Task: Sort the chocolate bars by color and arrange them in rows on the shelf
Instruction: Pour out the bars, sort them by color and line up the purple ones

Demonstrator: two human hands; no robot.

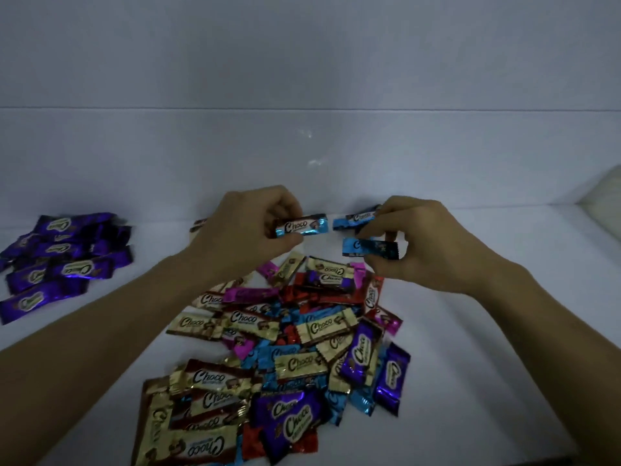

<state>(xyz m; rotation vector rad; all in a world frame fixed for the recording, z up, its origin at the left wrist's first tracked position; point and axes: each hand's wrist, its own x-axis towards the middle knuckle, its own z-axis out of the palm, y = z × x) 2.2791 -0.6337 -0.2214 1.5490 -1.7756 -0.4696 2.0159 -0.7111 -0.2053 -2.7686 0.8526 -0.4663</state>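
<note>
A mixed heap of chocolate bars in gold, blue, purple, pink and red wrappers lies on the white shelf in front of me. My left hand pinches a blue bar above the far end of the heap. To its right, my right hand grips another blue bar by its right end. A third blue bar lies flat just behind the right hand's fingers. A group of purple bars sits apart at the left of the shelf.
The shelf's white back wall rises just behind the hands. A pale rounded object sits at the far right edge. A gold bar peeks out behind my left wrist.
</note>
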